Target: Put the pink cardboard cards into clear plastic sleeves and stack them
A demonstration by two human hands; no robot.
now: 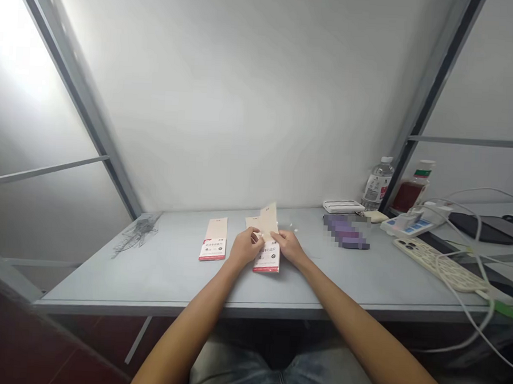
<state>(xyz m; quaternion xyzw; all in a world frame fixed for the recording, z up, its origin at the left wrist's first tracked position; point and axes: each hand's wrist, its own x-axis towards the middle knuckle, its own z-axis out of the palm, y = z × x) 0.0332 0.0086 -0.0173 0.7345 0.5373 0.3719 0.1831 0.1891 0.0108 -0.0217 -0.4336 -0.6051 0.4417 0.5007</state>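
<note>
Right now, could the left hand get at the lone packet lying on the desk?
Probably yes: the left hand sits just beside the lone packet, and nothing shows between them, though it would first have to leave the open packet it is touching.

Two hands point(267, 245), two paper packets point(213, 239), two bottles point(377, 184), one power strip point(433, 264), one pixelated purple object point(346, 232)
</note>
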